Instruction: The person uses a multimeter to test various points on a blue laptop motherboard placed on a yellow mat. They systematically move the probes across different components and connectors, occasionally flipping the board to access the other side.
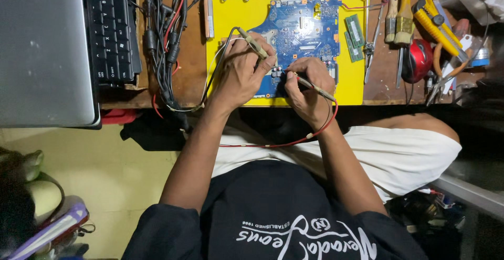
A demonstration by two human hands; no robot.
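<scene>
I see left hand [242,71] fingers gripping a beige wired probe [254,43], right hand [306,84] pinching a thin red-wired probe [315,88] w/ tip on blue circuit board [304,26] at 12 o'clock.

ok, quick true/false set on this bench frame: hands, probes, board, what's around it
1. Each hand holds a probe against the blue circuit board. True: left hand and right hand both have tips at its lower edge.
2. The board lies on a green mat. False: the mat is yellow.
3. The right hand's probe has a red lead. True.
4. The laptop sits right of the board. False: it is to the left.
5. Two green memory modules lie right of the board. True.
</scene>
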